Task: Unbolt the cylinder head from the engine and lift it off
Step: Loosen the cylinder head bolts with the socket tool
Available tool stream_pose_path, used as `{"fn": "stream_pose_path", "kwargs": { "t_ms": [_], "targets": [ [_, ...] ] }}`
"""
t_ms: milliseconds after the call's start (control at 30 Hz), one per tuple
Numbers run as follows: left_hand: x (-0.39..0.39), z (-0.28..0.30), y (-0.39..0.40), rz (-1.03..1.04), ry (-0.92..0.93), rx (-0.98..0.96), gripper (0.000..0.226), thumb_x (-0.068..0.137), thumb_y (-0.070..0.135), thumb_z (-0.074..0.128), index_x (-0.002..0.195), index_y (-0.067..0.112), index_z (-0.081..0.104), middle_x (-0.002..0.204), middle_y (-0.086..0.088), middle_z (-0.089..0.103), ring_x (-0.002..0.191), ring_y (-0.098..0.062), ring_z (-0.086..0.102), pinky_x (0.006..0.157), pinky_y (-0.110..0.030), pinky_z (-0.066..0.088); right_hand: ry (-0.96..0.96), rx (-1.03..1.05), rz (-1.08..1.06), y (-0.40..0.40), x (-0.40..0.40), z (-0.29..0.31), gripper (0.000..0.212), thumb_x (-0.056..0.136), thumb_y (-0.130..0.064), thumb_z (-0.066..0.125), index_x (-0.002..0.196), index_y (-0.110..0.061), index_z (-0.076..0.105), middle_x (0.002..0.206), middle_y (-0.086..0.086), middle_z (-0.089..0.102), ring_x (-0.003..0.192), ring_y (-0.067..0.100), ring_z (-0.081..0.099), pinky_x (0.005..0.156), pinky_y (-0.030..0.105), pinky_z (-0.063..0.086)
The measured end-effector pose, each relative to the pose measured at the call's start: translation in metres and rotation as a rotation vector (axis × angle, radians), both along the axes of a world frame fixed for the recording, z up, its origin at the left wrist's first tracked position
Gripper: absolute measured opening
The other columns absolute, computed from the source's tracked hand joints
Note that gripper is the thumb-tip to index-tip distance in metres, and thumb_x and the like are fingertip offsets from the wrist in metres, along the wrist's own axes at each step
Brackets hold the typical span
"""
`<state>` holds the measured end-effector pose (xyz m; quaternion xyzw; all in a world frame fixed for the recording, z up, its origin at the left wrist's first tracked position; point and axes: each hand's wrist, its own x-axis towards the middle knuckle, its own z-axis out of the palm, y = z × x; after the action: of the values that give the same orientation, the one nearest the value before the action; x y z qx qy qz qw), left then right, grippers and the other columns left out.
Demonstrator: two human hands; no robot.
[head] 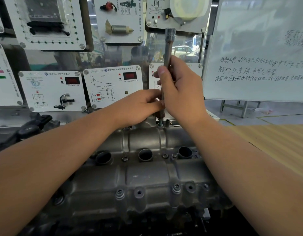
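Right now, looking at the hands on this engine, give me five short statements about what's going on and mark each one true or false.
1. The right hand grips a long socket extension that stands roughly upright. True.
2. The extension is over a bolt at the far edge of the cylinder head. True.
3. The left hand rests flat on the whiteboard. False: its fingers are at the lower end of the extension, beside the right hand.
4. The three round wells along the middle of the head have spark plugs sticking out of them. False: they look like open dark holes.
5. The cylinder head has been lifted off. False: it sits on the engine, with bolts in place along its near edge.
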<state>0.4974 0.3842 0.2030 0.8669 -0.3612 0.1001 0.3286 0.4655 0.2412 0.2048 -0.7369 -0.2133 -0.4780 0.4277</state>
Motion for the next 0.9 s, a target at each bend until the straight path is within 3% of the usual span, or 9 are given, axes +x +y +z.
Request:
{"fn": "stream_pose_path", "kwargs": {
  "t_ms": [67, 167, 300, 400, 467, 600, 733, 800, 900],
  "targets": [
    [-0.001, 0.001, 0.000, -0.004, 0.007, 0.006, 0.026, 0.104, 0.037, 0.053, 0.123, 0.022, 0.064, 0.103, 0.005, 0.075, 0.096, -0.027, 0.070, 0.089, -0.050, 0.053, 0.037, 0.032, 0.002, 0.001, 0.000, 0.001, 0.034, 0.103, -0.027, 0.047, 0.131, -0.009, 0.056, 0.091, 0.002, 0.073, 0.081, 0.016, 0.068, 0.076, 0.039, 0.054],
    [-0.001, 0.001, 0.001, 0.006, -0.018, 0.020, 0.025, 0.102, 0.037, 0.058, 0.116, 0.018, 0.066, 0.095, 0.007, 0.075, 0.088, -0.021, 0.070, 0.086, -0.049, 0.053, 0.052, 0.053, 0.002, 0.001, 0.001, -0.001, 0.045, 0.105, -0.027, 0.047, 0.147, -0.014, 0.041, 0.092, -0.011, 0.072, 0.080, 0.007, 0.069, 0.076, 0.032, 0.055],
    [0.001, 0.000, 0.000, 0.005, -0.039, 0.004, 0.026, 0.099, 0.039, 0.062, 0.113, 0.017, 0.065, 0.098, 0.003, 0.075, 0.093, -0.021, 0.071, 0.089, -0.052, 0.054, 0.074, 0.038, 0.047, 0.001, 0.002, -0.001, 0.040, 0.105, -0.027, 0.045, 0.143, -0.016, 0.044, 0.096, -0.008, 0.073, 0.083, 0.005, 0.069, 0.078, 0.035, 0.057],
    [0.003, 0.000, 0.001, -0.005, -0.044, 0.017, 0.025, 0.097, 0.042, 0.063, 0.112, 0.021, 0.065, 0.096, 0.002, 0.075, 0.091, -0.022, 0.071, 0.087, -0.053, 0.055, 0.047, 0.030, 0.034, 0.002, 0.000, 0.000, 0.037, 0.101, -0.028, 0.057, 0.135, -0.013, 0.054, 0.093, -0.010, 0.070, 0.084, 0.004, 0.066, 0.077, 0.024, 0.054],
    [0.006, -0.001, 0.001, -0.006, -0.042, 0.028, 0.028, 0.097, 0.041, 0.063, 0.111, 0.017, 0.065, 0.093, 0.002, 0.075, 0.087, -0.020, 0.071, 0.082, -0.050, 0.056, -0.001, 0.032, -0.002, 0.001, 0.000, 0.001, 0.028, 0.099, -0.026, 0.060, 0.122, -0.011, 0.064, 0.089, -0.004, 0.069, 0.083, 0.010, 0.063, 0.077, 0.029, 0.053],
    [0.009, -0.003, 0.002, -0.016, -0.003, -0.024, 0.023, 0.103, 0.039, 0.055, 0.114, 0.023, 0.066, 0.089, 0.017, 0.075, 0.067, 0.004, 0.065, 0.063, -0.020, 0.050, 0.009, 0.008, -0.034, -0.002, 0.001, 0.001, 0.023, 0.102, -0.024, 0.049, 0.105, -0.007, 0.065, 0.080, 0.004, 0.070, 0.075, 0.019, 0.064, 0.070, 0.040, 0.051],
    [0.007, -0.002, 0.003, -0.013, -0.038, 0.036, 0.024, 0.104, 0.040, 0.054, 0.112, 0.022, 0.067, 0.077, 0.026, 0.071, 0.060, -0.003, 0.060, 0.059, -0.029, 0.049, 0.063, 0.052, 0.056, -0.001, 0.001, 0.000, 0.050, 0.105, -0.023, 0.047, 0.154, -0.017, 0.038, 0.090, -0.017, 0.070, 0.082, 0.004, 0.068, 0.074, 0.017, 0.053],
    [0.007, -0.001, 0.003, -0.009, -0.046, 0.044, 0.024, 0.102, 0.039, 0.057, 0.112, 0.020, 0.066, 0.084, 0.023, 0.072, 0.071, 0.001, 0.065, 0.070, -0.030, 0.051, 0.066, 0.044, 0.061, 0.000, 0.001, 0.000, 0.051, 0.103, -0.027, 0.055, 0.151, -0.018, 0.041, 0.091, -0.014, 0.071, 0.080, 0.004, 0.067, 0.073, 0.017, 0.053],
    [0.007, 0.000, 0.002, -0.010, -0.040, 0.042, 0.027, 0.100, 0.039, 0.061, 0.112, 0.016, 0.065, 0.096, 0.006, 0.075, 0.089, -0.014, 0.070, 0.085, -0.046, 0.055, -0.015, 0.004, 0.002, 0.001, 0.001, 0.000, 0.032, 0.097, -0.027, 0.064, 0.126, -0.013, 0.064, 0.084, -0.012, 0.067, 0.078, 0.004, 0.063, 0.072, 0.021, 0.052]
  ]
}}
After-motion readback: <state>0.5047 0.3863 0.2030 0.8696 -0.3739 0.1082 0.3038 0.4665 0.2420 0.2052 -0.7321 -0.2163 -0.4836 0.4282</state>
